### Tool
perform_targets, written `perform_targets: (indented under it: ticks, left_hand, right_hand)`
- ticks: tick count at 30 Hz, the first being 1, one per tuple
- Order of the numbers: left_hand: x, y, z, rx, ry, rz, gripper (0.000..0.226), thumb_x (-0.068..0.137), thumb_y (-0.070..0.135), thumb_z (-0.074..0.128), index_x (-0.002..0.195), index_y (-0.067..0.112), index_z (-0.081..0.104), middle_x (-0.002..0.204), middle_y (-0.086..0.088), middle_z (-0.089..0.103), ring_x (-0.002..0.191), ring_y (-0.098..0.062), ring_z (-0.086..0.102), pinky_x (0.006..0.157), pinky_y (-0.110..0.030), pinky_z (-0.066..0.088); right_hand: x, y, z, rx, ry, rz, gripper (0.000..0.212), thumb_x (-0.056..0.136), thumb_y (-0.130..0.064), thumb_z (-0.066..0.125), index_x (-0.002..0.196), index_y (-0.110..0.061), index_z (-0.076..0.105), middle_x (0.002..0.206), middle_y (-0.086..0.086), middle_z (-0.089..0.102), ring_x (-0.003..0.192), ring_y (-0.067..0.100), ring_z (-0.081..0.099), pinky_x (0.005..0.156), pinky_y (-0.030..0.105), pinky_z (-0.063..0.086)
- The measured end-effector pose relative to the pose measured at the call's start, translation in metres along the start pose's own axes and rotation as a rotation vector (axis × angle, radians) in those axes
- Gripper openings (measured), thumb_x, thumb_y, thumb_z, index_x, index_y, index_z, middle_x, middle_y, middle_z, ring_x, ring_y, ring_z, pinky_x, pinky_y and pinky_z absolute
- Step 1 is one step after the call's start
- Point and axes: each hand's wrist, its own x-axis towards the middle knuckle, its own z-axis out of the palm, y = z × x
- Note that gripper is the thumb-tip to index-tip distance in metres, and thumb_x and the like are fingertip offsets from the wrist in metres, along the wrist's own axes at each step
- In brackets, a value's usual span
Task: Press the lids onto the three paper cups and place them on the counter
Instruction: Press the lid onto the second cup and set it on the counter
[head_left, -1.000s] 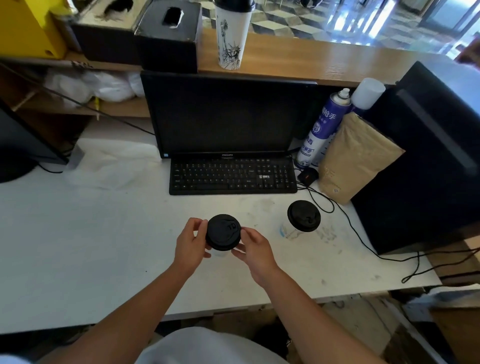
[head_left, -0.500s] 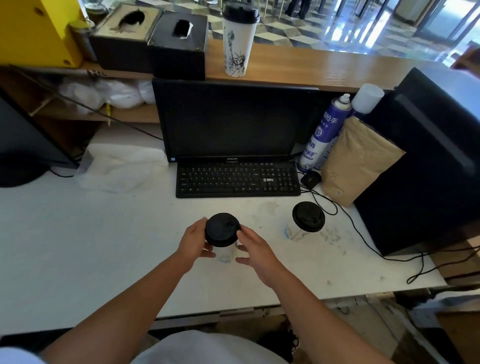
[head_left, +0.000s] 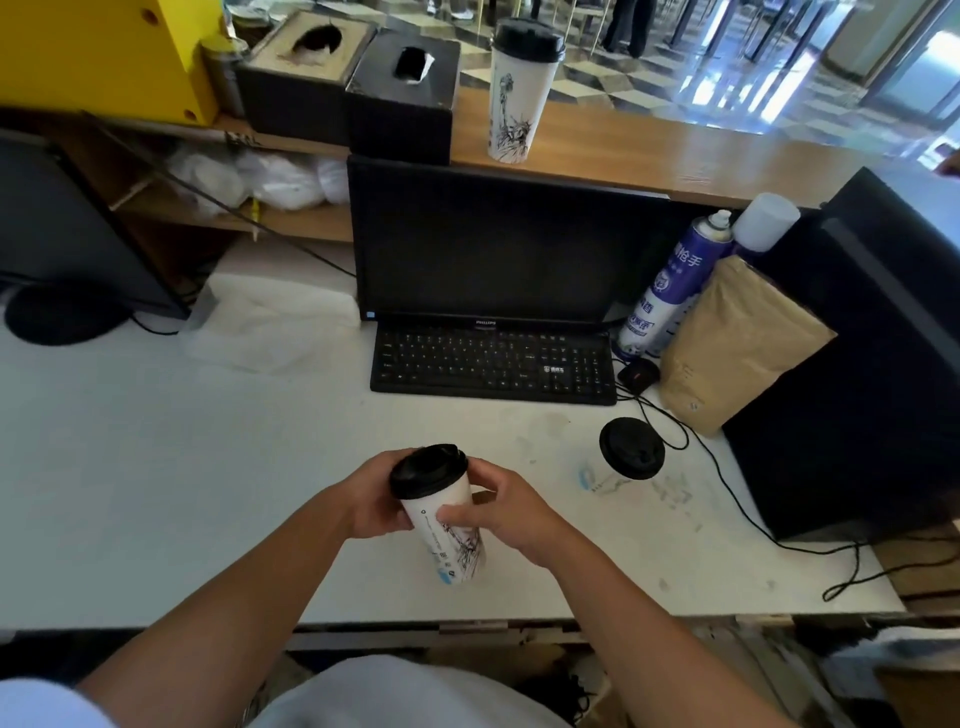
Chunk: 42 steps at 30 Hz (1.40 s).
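Note:
Both of my hands hold a tall white paper cup (head_left: 451, 535) with an ink drawing and a black lid (head_left: 427, 468), lifted off the white desk and tilted. My left hand (head_left: 370, 501) wraps its left side just under the lid; my right hand (head_left: 501, 506) grips its right side. A second lidded cup (head_left: 626, 457) stands on the desk to the right, seen from above. A third lidded cup (head_left: 519, 93) stands upright on the wooden counter (head_left: 675, 161) behind the monitor.
A black monitor (head_left: 488, 244) and keyboard (head_left: 493, 364) sit ahead on the white desk (head_left: 156, 467). A spray can (head_left: 675, 286), a brown paper bag (head_left: 737, 343) and a black computer case (head_left: 872, 353) stand at right. Two tissue boxes (head_left: 353, 88) sit on the counter.
The cup has come up off the desk and tilted, so its side now shows. Both hands slid from the lid's rim down onto the cup's body.

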Motion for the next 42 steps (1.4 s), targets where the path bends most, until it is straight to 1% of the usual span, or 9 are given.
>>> perform_targets:
  ticks: [6, 9, 13, 17, 22, 26, 30, 35, 42]
  left_hand:
    - [-0.01, 0.006, 0.009, 0.1, -0.071, -0.088, 0.038, 0.096, 0.036, 0.047, 0.104, 0.007, 0.069, 0.098, -0.017, 0.075, 0.083, -0.028, 0.072, 0.072, -0.036, 0.057]
    - [0.002, 0.003, 0.005, 0.108, -0.012, -0.043, 0.04, 0.098, 0.041, 0.049, 0.111, 0.007, 0.068, 0.114, -0.019, 0.072, 0.098, -0.032, 0.068, 0.078, -0.04, 0.057]
    - [0.026, -0.016, -0.02, 0.549, 0.54, 0.336, 0.025, 0.099, 0.036, 0.052, 0.105, 0.013, 0.06, 0.119, -0.023, 0.064, 0.105, -0.038, 0.062, 0.095, -0.05, 0.052]
    - [0.027, -0.05, -0.053, 1.286, 0.874, 0.371, 0.07, 0.09, 0.062, 0.052, 0.145, 0.02, 0.039, 0.152, -0.018, 0.034, 0.137, -0.041, 0.031, 0.109, -0.052, 0.032]
    - [0.029, -0.088, -0.077, 1.382, 0.844, 0.045, 0.109, 0.072, 0.093, 0.024, 0.154, 0.036, -0.02, 0.164, -0.011, -0.024, 0.146, -0.051, -0.018, 0.113, -0.07, 0.0]
    - [0.034, -0.099, -0.085, 1.354, 0.839, 0.065, 0.108, 0.068, 0.096, 0.013, 0.15, 0.037, -0.027, 0.161, -0.009, -0.033, 0.143, -0.049, -0.029, 0.108, -0.071, -0.016]
    - [0.03, -0.096, -0.084, 1.35, 0.799, 0.021, 0.112, 0.056, 0.096, -0.006, 0.147, 0.037, -0.032, 0.16, -0.01, -0.034, 0.142, -0.049, -0.032, 0.083, -0.063, -0.042]
    - [0.028, -0.093, -0.082, 1.358, 0.771, -0.015, 0.106, 0.068, 0.096, 0.009, 0.145, 0.037, -0.034, 0.159, -0.01, -0.037, 0.141, -0.05, -0.033, 0.078, -0.062, -0.043]
    - [0.023, -0.09, -0.079, 1.357, 0.735, -0.029, 0.106, 0.071, 0.095, 0.015, 0.144, 0.037, -0.035, 0.157, -0.009, -0.04, 0.141, -0.049, -0.035, 0.079, -0.061, -0.042]
  right_hand:
    - [-0.001, -0.001, 0.005, 0.072, -0.092, 0.072, 0.068, 0.064, -0.023, 0.091, 0.126, -0.03, 0.065, 0.122, 0.0, 0.072, 0.116, 0.022, 0.067, 0.101, 0.046, 0.054]
    - [0.0, 0.002, 0.009, 0.055, -0.09, 0.096, 0.07, 0.063, -0.015, 0.091, 0.126, -0.029, 0.063, 0.121, 0.002, 0.072, 0.115, 0.022, 0.067, 0.101, 0.045, 0.055]
    - [0.001, 0.005, 0.003, 0.027, -0.004, 0.111, 0.075, 0.058, -0.021, 0.094, 0.125, -0.035, 0.062, 0.12, -0.004, 0.072, 0.116, 0.02, 0.065, 0.102, 0.046, 0.054]
    - [-0.002, 0.003, -0.005, -0.022, 0.048, 0.11, 0.082, 0.062, -0.015, 0.093, 0.133, -0.033, 0.056, 0.124, -0.005, 0.069, 0.117, 0.018, 0.064, 0.098, 0.038, 0.056]
    - [-0.002, -0.001, -0.01, -0.069, 0.101, 0.092, 0.078, 0.066, -0.004, 0.089, 0.13, -0.032, 0.053, 0.123, -0.005, 0.066, 0.112, 0.011, 0.063, 0.084, 0.022, 0.053]
    - [-0.001, -0.001, -0.015, -0.152, 0.163, 0.076, 0.08, 0.066, -0.009, 0.09, 0.131, -0.033, 0.052, 0.123, -0.009, 0.063, 0.114, 0.014, 0.061, 0.094, 0.032, 0.055]
    - [0.0, -0.008, -0.023, -0.313, 0.239, 0.053, 0.084, 0.064, -0.015, 0.091, 0.136, -0.031, 0.05, 0.126, -0.007, 0.06, 0.115, 0.016, 0.059, 0.092, 0.032, 0.054]
    - [0.008, -0.033, -0.038, -0.717, 0.308, -0.046, 0.091, 0.062, -0.019, 0.087, 0.143, -0.029, 0.046, 0.135, -0.001, 0.054, 0.123, 0.024, 0.052, 0.102, 0.044, 0.048]
    - [0.007, -0.094, -0.056, -1.566, 0.542, -0.28, 0.085, 0.073, -0.013, 0.078, 0.148, -0.025, 0.04, 0.138, 0.007, 0.051, 0.131, 0.034, 0.044, 0.12, 0.059, 0.016]
